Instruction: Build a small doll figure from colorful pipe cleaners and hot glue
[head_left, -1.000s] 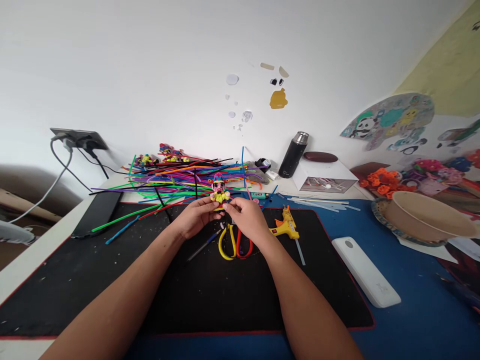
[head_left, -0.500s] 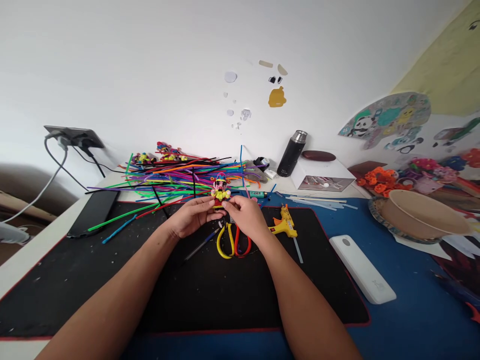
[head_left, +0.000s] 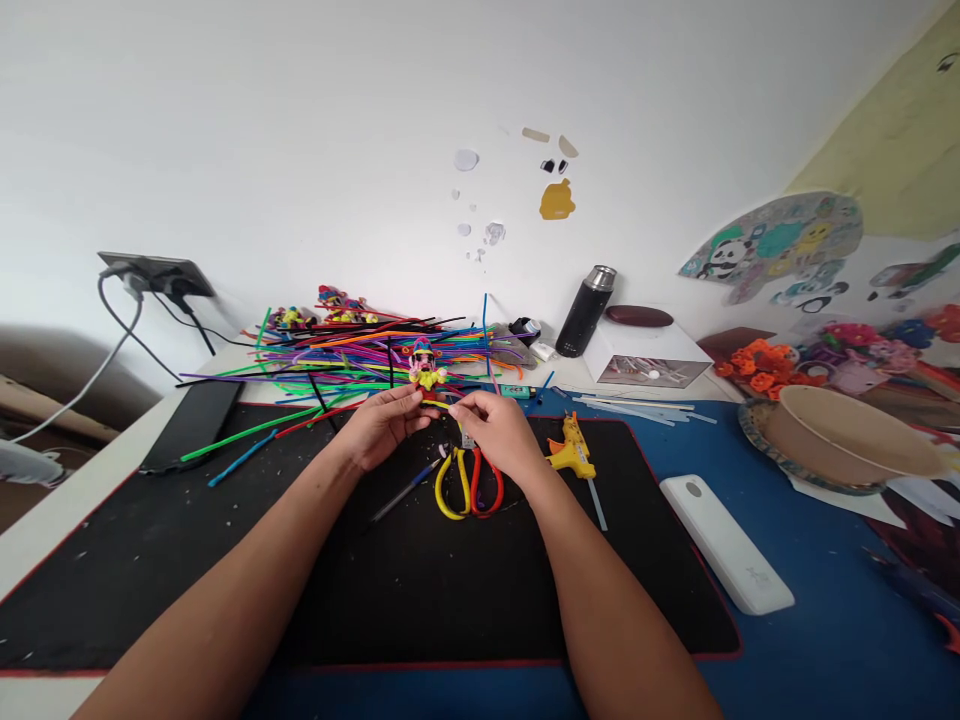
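Note:
A small pipe-cleaner doll with a blue and red hat and a yellow ruffled collar stands upright over the mat. My left hand grips its lower part between thumb and fingers. From the doll's base a yellow pipe cleaner runs rightward, and my right hand pinches its end. Just below the hands lie scissors with one yellow and one red handle, their blades partly hidden by my right hand. A blue pen rests to their left.
Many coloured pipe cleaners are heaped behind, with similar dolls on top. Rightward are a yellow glue gun, glue sticks, a white power bank, a black thermos and a beige bowl. A black mat lies underneath.
The doll has shifted slightly left with my left hand. My right hand has drawn away from its body, and the yellow pipe cleaner now shows stretched between my hands.

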